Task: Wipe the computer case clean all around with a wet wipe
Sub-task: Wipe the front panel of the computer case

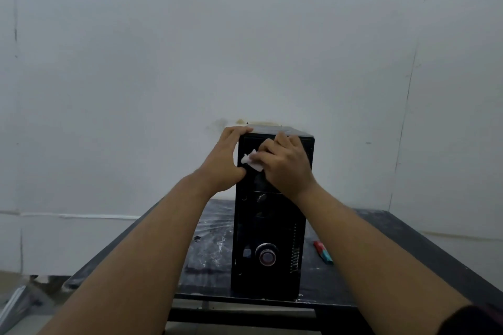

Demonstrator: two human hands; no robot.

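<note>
While our left hand (226,160) steadies the computer case (269,239), its fingers (236,132) curled over the top edge at the eleven o'clock corner, our right hand (285,163) presses the wet wipe (251,162) against the upper front panel. Its fingers are bent over the crumpled white sheet and pin it there. The case stands upright near the front edge of the dark bench (381,253), front face toward us, its round button low at six o'clock. We judge the step in hand to be the front face, and only its top part; the lower front, both sides, the top and the back look to be ahead of us. The next move calls for firm strokes down toward six o'clock, the left grip bracing the tall case against tipping, then a turn of the case. A small red-and-teal object (322,251) lies on the bench at three o'clock from the case's foot.
</note>
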